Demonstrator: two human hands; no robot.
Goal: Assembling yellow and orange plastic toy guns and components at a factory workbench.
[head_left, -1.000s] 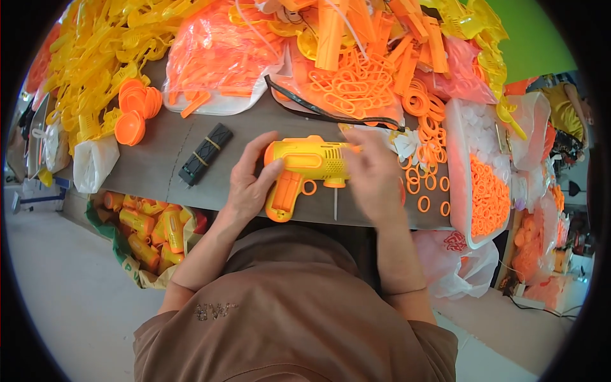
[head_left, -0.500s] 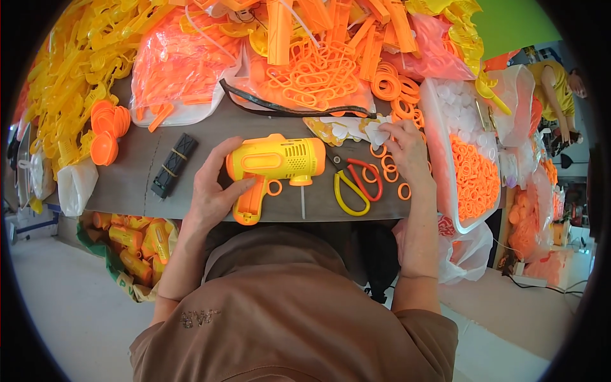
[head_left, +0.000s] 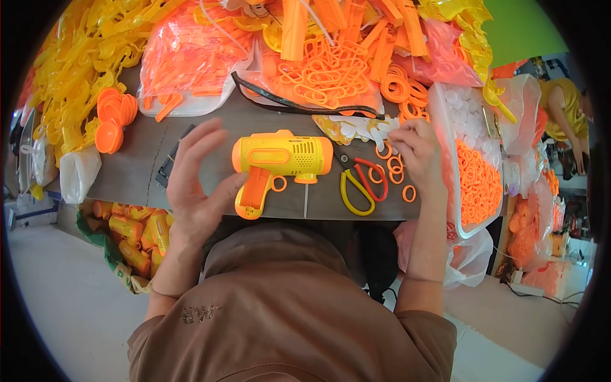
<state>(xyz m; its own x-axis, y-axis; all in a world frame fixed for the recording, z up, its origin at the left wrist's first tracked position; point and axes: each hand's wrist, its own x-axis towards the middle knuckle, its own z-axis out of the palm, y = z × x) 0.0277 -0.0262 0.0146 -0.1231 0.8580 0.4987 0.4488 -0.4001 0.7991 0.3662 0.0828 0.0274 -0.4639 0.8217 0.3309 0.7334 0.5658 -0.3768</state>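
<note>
A yellow and orange toy gun (head_left: 283, 155) lies on its side on the dark table, its orange handle (head_left: 254, 191) toward me. My left hand (head_left: 197, 175) is open beside the handle, fingers raised and apart, with the thumb tip close to it. My right hand (head_left: 417, 149) has its fingertips pinched together at the right end of some yellow and white sticker-like pieces (head_left: 350, 129); whether a small piece is between them is hard to see. Scissors (head_left: 358, 191) with one yellow and one red handle lie between the toy gun and several loose orange rings (head_left: 394, 167).
A black bar-shaped part (head_left: 170, 162) sits partly behind my left hand. Orange cups (head_left: 109, 135) lie at left. Bags of orange parts (head_left: 191, 60) and yellow parts (head_left: 83, 70) line the back. A tub (head_left: 455, 210) of rings stands right; a bag of toy guns (head_left: 137, 239) sits below left.
My left hand has let go of the toy gun and opened, moving slightly left. The toy gun now rests alone on the table. My right hand stays by the sticker-like pieces, its fingers drawn closer together.
</note>
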